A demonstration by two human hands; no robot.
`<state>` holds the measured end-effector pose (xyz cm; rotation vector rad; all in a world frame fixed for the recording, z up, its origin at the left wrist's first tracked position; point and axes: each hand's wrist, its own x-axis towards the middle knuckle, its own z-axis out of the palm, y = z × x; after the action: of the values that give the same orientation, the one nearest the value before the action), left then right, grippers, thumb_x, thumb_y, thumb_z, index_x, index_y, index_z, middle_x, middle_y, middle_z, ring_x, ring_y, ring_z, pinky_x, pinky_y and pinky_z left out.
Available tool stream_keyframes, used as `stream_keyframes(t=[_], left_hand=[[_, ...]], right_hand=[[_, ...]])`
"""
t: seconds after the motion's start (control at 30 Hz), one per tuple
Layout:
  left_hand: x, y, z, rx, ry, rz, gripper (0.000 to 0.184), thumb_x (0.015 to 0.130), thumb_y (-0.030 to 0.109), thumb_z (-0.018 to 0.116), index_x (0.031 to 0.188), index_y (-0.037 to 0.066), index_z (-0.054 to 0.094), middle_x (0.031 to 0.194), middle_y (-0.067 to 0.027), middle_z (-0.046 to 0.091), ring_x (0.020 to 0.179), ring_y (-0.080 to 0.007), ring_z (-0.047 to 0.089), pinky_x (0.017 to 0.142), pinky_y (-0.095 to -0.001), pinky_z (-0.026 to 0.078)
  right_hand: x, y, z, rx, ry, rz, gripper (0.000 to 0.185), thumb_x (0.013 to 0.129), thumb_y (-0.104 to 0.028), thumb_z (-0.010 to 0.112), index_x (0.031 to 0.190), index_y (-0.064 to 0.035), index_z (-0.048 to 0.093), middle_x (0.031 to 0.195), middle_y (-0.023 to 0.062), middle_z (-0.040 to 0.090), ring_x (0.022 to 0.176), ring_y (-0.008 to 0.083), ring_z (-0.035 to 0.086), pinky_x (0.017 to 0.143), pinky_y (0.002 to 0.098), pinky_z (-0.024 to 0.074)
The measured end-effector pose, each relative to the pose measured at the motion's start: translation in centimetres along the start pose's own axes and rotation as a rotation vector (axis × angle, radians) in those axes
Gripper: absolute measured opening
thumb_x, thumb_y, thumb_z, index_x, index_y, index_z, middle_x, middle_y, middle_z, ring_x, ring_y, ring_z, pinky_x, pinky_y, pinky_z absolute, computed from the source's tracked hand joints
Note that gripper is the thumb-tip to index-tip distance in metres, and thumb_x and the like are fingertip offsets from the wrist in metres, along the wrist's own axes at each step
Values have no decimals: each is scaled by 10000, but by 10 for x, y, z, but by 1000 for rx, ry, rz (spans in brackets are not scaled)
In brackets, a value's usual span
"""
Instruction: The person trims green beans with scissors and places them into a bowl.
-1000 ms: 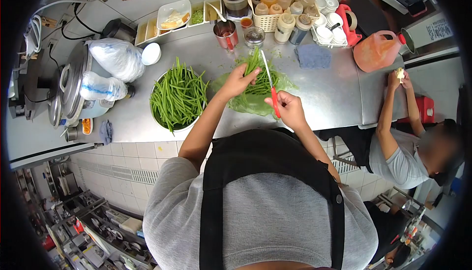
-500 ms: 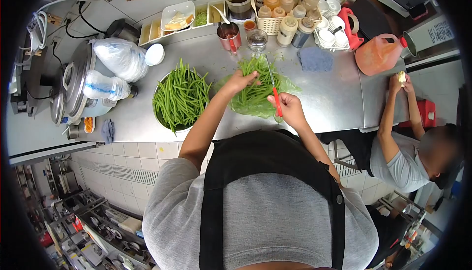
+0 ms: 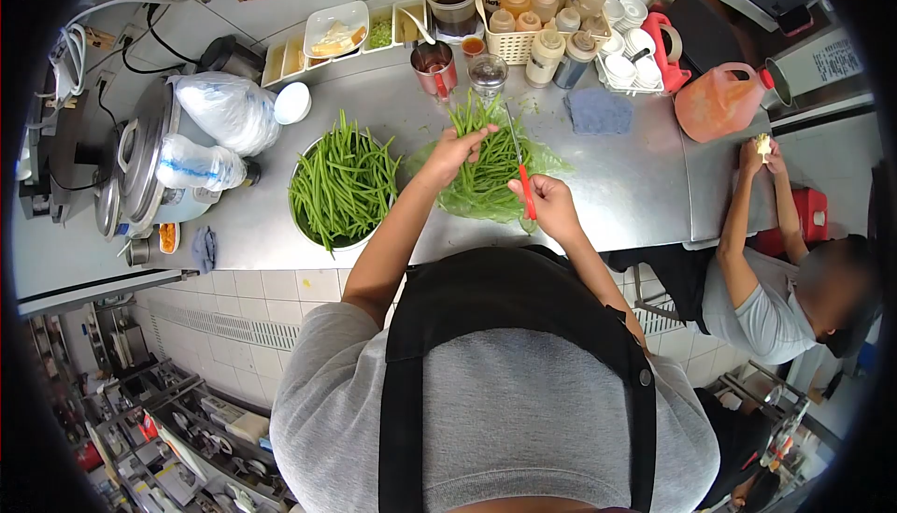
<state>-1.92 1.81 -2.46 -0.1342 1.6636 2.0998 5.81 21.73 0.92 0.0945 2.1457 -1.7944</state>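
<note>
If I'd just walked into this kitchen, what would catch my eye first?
Probably the bright green beans heaped in a round bowl, left of centre. Next, at the centre, the red-handled blade in the right hand, beside more beans on green plastic. Farther right stands a big orange-red jug.

bottles: [image 3: 545, 58] in and beside basket [image 3: 512, 47]
cloth: [image 3: 599, 111] on counter [image 3: 645, 177]
jug: [image 3: 718, 103] near cloth

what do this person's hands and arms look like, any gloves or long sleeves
The left hand and right hand wear no gloves. Short grey sleeves leave the forearms bare. A black apron covers part of the grey shirt.
</note>
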Motion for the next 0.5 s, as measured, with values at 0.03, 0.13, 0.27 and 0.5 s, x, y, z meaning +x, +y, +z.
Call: stream_keyframes(t=[0.03, 0.13, 0.27, 0.5], left_hand=[[-1, -1, 6, -13, 73, 28, 266, 907, 285, 556, 977, 37, 622, 768, -20, 619, 680, -102, 513, 608, -237, 390], [-3, -2, 6, -9, 114, 62, 285, 911, 327, 544, 957, 56, 621, 767, -20, 602, 800, -132, 540, 745, -283, 398], [-6, -2, 5, 96, 126, 75, 309, 930, 374, 497, 929, 77, 584, 750, -36, 578, 940, -194, 578, 876, -347, 385], [-46, -12, 39, -50, -47, 91, 353, 945, 386, 459, 936, 51, 571, 676, -27, 554, 875, -187, 606, 872, -353, 424]], right_hand=[[1, 0, 0, -12, 2, -2, 463, 821, -326, 683, 534, -61, 434, 476, -9, 447, 432, 65, 442, 418, 243, 359], [1, 0, -1, 6, -6, -6, 456, 821, -326, 683, 540, -61, 441, 479, -10, 445, 435, 63, 446, 419, 239, 358], [-1, -7, -3, 30, -9, 17, 449, 824, -331, 678, 547, -64, 448, 486, -13, 446, 437, 61, 448, 422, 233, 363], [3, -7, -13, 136, 29, 0, 392, 837, -323, 665, 597, -56, 505, 525, -18, 482, 437, 56, 452, 427, 213, 376]])
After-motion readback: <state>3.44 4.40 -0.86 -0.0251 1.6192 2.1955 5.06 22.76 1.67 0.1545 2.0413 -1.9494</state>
